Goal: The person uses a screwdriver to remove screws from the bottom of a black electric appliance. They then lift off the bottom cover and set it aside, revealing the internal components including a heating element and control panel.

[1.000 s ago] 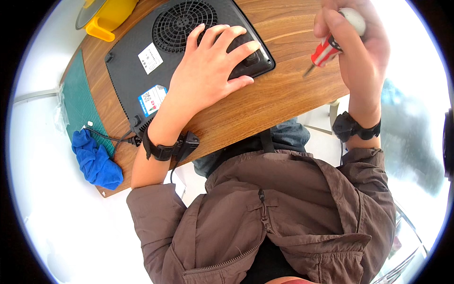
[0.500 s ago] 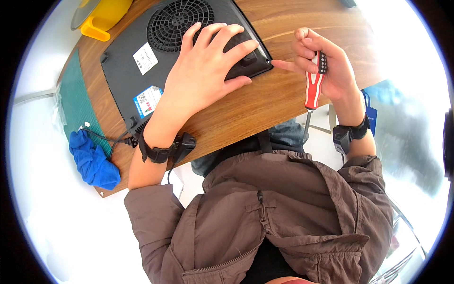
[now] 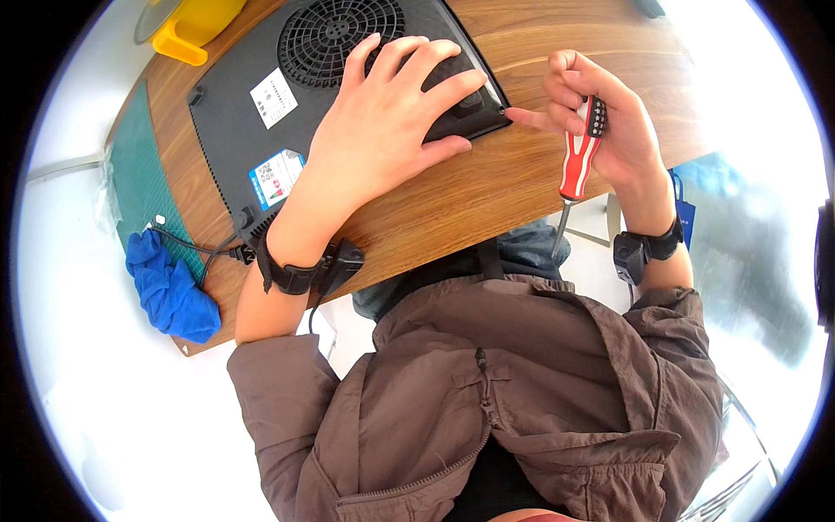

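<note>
A flat black appliance (image 3: 228,113), probably an induction cooktop, lies with its underside up on the table, its round fan grille (image 3: 335,39) showing. My left hand (image 3: 374,130) rests on it with the fingers spread, near its right part. In my right hand (image 3: 609,122) is a screwdriver (image 3: 577,165) with a red, white and black handle, its shaft pointing down past the table edge. One finger of that hand stretches left and its tip is at the appliance's near right corner, beside a small screw or screw hole (image 3: 503,111).
A yellow container with a handle (image 3: 181,39) stands at the far left. Along the left edge lie a green cutting mat (image 3: 143,165), a blue cloth (image 3: 170,291) and a black cable with a plug (image 3: 242,253). The wooden table's near edge (image 3: 417,252) runs in front of me.
The table, appliance and left hand appear shifted slightly up and right in the picture. Both hands keep the same pose, with the screwdriver still held in the right one.
</note>
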